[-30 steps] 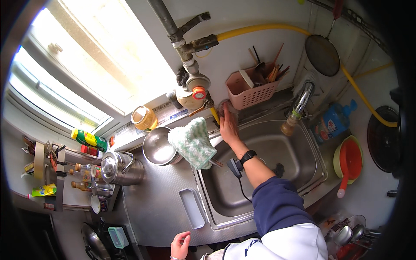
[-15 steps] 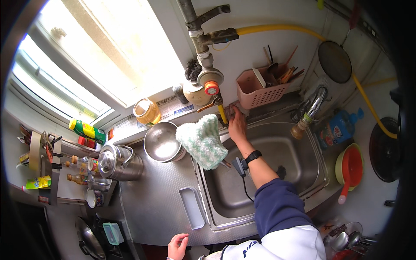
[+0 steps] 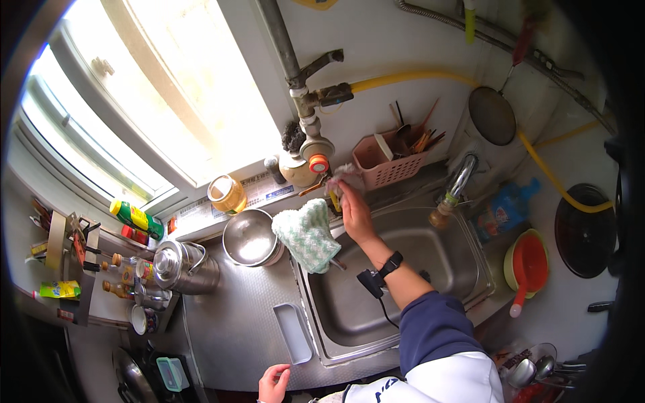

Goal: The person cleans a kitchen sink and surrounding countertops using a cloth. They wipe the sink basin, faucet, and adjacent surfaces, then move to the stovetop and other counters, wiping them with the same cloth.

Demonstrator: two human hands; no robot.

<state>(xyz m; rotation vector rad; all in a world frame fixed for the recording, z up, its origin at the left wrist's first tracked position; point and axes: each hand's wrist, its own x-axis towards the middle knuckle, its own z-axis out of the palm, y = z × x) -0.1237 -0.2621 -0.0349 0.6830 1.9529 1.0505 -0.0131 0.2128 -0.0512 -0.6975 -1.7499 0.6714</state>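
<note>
My right hand (image 3: 353, 211) reaches over the sink (image 3: 403, 289), its fingers closed on a crumpled greyish-pink rag (image 3: 345, 176) against the ledge by the wall. This rag is beside the yellow gas hose below the valve and left of a pink perforated utensil basket (image 3: 386, 168). A watch and a small black device with a cable are on that wrist. My left hand (image 3: 273, 384) hangs low at the counter's front edge, loosely curled with its fingers apart and nothing visible in it. A pale green and white towel (image 3: 307, 235) hangs at the sink's left edge.
Left of the towel stand a steel bowl (image 3: 252, 238) and a lidded steel pot (image 3: 185, 266). A grey tray (image 3: 293, 334) lies on the counter. A faucet (image 3: 457, 185) juts over the sink. Right of it are a blue bottle (image 3: 500, 218) and a red ladle-like scoop (image 3: 529, 265).
The view has shifted slightly. My right hand has moved with the rag, which now shows more plainly above the fingers near the valve. My left hand stays low.
</note>
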